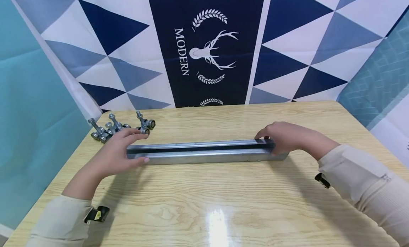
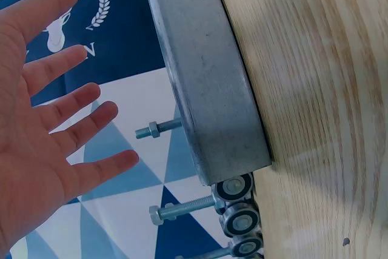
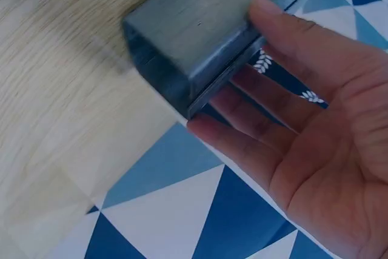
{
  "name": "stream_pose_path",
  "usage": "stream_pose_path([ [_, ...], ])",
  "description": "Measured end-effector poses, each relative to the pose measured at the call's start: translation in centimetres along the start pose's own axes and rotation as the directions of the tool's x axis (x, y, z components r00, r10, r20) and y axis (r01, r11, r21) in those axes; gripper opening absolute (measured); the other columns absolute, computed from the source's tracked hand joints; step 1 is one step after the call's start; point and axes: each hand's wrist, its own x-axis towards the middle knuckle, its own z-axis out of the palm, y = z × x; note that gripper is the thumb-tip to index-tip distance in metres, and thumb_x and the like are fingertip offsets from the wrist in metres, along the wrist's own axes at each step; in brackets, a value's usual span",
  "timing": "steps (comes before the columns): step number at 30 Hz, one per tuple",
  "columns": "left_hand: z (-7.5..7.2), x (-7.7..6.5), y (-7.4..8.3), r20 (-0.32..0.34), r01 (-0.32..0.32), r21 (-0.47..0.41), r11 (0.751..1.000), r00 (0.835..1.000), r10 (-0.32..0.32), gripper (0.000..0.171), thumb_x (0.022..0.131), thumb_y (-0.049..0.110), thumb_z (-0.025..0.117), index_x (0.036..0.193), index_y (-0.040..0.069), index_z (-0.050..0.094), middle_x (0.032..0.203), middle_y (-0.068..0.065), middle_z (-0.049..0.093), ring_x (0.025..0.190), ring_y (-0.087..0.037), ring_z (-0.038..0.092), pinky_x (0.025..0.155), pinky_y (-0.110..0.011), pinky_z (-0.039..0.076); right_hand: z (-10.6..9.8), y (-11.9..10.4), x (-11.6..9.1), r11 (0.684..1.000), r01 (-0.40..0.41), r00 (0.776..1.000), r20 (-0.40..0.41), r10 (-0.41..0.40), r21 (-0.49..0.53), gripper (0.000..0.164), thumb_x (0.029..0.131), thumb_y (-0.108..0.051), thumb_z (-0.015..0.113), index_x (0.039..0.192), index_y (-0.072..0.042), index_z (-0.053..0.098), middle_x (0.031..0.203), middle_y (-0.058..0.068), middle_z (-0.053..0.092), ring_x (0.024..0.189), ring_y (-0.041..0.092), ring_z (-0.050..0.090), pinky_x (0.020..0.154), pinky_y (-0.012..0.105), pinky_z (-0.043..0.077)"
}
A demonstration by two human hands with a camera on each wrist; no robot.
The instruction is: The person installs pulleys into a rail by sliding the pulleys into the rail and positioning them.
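A straight steel channel rail [image 1: 204, 157] with a long slot along its top lies crosswise on the table. My right hand [image 1: 284, 137] holds it near the right end, thumb on the near edge and fingers on the far edge. The rail's hollow end [image 3: 159, 74] shows in the right wrist view. Over the left end is my left hand [image 1: 118, 152], thumb and fingers spread wide. In the left wrist view, a gap separates these spread fingers [image 2: 91, 98] from the rail.
Several roller trolleys [image 1: 102, 133] with upright bolts stand at the table's back left, just behind my left hand. The wood-grain table [image 1: 191, 193] ends at a patterned cloth backdrop [image 1: 127, 62]. Black wrist straps [image 1: 97, 214] sit on the sleeves.
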Motion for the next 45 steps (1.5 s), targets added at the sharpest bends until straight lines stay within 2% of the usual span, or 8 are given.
stream_pose_path([
  [10,-0.5,0.3,-1.0,-0.068,-0.03,0.026,0.999,0.997,0.032,0.05,0.074,0.037,0.07,0.115,0.01,0.058,0.118,-0.013,0.047,0.103,-0.031,0.046,0.079,-0.048,0.041,-0.7,0.0,0.5,0.999,-0.011,1.0,0.022,0.01,0.045,0.051,0.058,0.0,0.077,0.107,-0.005,0.064,0.099,0.006,0.064,0.086,0.019,0.06,0.065,0.031,0.048],
  [17,-1.3,0.3,-2.6,-0.107,0.105,-0.004,0.994,0.989,-0.105,0.036,0.078,0.024,0.067,0.109,0.006,0.061,0.102,-0.011,0.052,0.091,-0.03,0.051,0.071,-0.046,0.042,-0.6,0.0,0.6,0.992,-0.083,0.996,0.029,0.08,0.094,0.053,0.057,0.0,0.078,0.107,-0.006,0.065,0.099,0.005,0.064,0.089,0.021,0.06,0.069,0.034,0.049],
  [22,-1.5,0.1,-4.1,-0.17,0.185,-0.017,0.983,0.968,-0.185,0.025,0.08,0.015,0.065,0.102,0.005,0.064,0.093,-0.011,0.055,0.08,-0.024,0.052,0.064,-0.041,0.044,-0.7,0.0,0.5,0.993,-0.077,0.997,0.033,0.075,0.094,0.054,0.056,-0.003,0.08,0.108,-0.004,0.064,0.099,0.007,0.064,0.088,0.022,0.06,0.067,0.033,0.049],
  [30,-1.6,-0.1,-6.5,-0.325,0.259,-0.025,0.966,0.911,-0.253,0.016,0.078,0.007,0.063,0.092,0.001,0.068,0.087,-0.015,0.057,0.072,-0.028,0.056,0.063,-0.043,0.044,-0.4,0.0,0.5,0.994,-0.058,0.998,0.024,0.056,0.094,0.053,0.055,-0.001,0.079,0.107,-0.005,0.065,0.096,0.005,0.065,0.084,0.018,0.06,0.066,0.032,0.049],
  [34,-2.0,0.2,-7.2,-0.306,0.329,-0.071,0.942,0.892,-0.334,0.019,0.079,0.01,0.061,0.095,0.0,0.066,0.091,-0.017,0.055,0.078,-0.031,0.057,0.066,-0.046,0.044,-0.4,0.1,0.4,0.992,-0.056,0.998,0.03,0.053,0.112,0.053,0.056,-0.002,0.079,0.107,-0.004,0.065,0.096,0.006,0.065,0.085,0.019,0.06,0.067,0.032,0.049],
  [38,-2.3,0.4,-7.8,-0.267,0.367,-0.085,0.926,0.887,-0.376,0.025,0.079,0.014,0.062,0.101,0.0,0.064,0.095,-0.021,0.055,0.081,-0.034,0.057,0.071,-0.049,0.041,-0.4,0.2,0.3,0.992,-0.052,0.998,0.028,0.049,0.113,0.052,0.057,-0.003,0.079,0.106,-0.004,0.065,0.097,0.006,0.065,0.087,0.02,0.061,0.068,0.033,0.049],
  [42,-2.3,0.7,-8.4,-0.249,0.362,-0.06,0.93,0.897,-0.365,0.03,0.078,0.015,0.063,0.105,0.001,0.062,0.103,-0.023,0.053,0.084,-0.035,0.056,0.072,-0.051,0.038,-0.5,0.2,0.3,0.99,-0.065,0.998,0.03,0.062,0.124,0.053,0.056,-0.003,0.08,0.107,-0.005,0.065,0.098,0.006,0.065,0.088,0.02,0.06,0.07,0.034,0.049],
  [45,-2.4,1.1,-8.8,-0.214,0.341,-0.035,0.939,0.916,-0.341,0.033,0.078,0.015,0.065,0.107,0.001,0.061,0.108,-0.025,0.051,0.089,-0.037,0.054,0.073,-0.052,0.038,-0.5,0.3,0.4,0.989,-0.074,0.997,0.033,0.07,0.127,0.054,0.056,-0.004,0.08,0.108,-0.005,0.065,0.1,0.006,0.064,0.089,0.02,0.06,0.073,0.036,0.049],
])
